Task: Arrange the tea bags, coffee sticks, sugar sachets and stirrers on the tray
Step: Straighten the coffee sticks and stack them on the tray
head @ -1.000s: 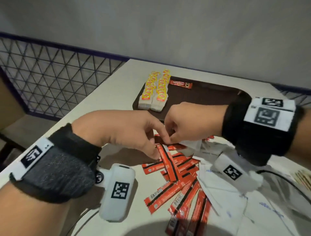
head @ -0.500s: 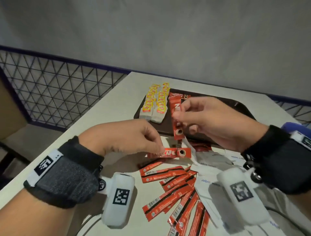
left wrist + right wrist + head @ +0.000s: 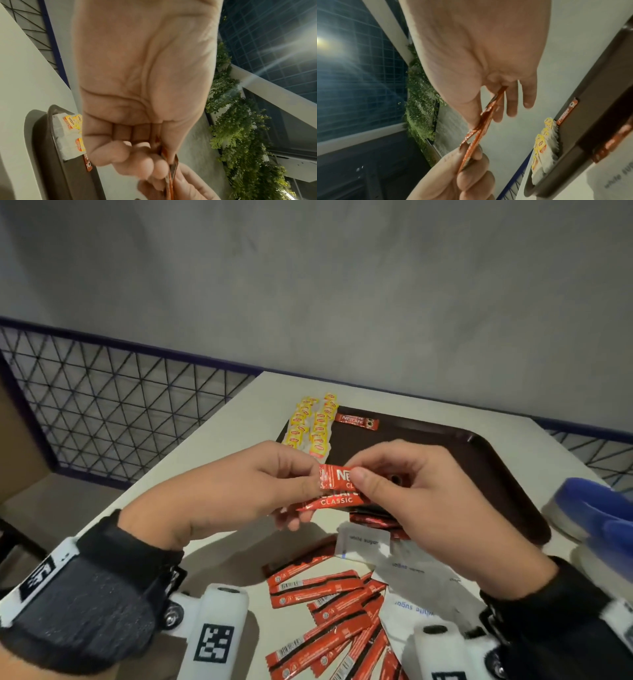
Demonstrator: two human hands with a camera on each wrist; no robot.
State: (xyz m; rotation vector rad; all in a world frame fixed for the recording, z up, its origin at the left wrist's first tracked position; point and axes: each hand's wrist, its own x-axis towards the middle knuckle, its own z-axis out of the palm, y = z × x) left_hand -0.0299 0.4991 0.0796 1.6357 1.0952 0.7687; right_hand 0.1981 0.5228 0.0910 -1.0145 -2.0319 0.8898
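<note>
Two red coffee sticks [image 3: 337, 486] are held together in the air just before the dark brown tray [image 3: 496, 474]. My left hand [image 3: 274, 484] pinches their left ends and my right hand [image 3: 394, 487] pinches their right part, thumb on top. The sticks [image 3: 479, 127] run edge-on between both hands [image 3: 164, 159] in the wrist views. On the tray's far left lie two rows of yellow tea bags [image 3: 313, 424] and one coffee stick [image 3: 356, 421]. Several more coffee sticks [image 3: 329, 611] lie loose on the table near me, beside white sugar sachets [image 3: 411, 587].
The white table [image 3: 222, 440] ends at a wire-mesh railing [image 3: 102, 405] on the left and a grey wall behind. A blue and white object [image 3: 596, 515] sits at the right edge. Most of the tray's floor is bare.
Both hands rose from the pile and came together. The stick each hand held is now stacked with the other and gripped by both hands.
</note>
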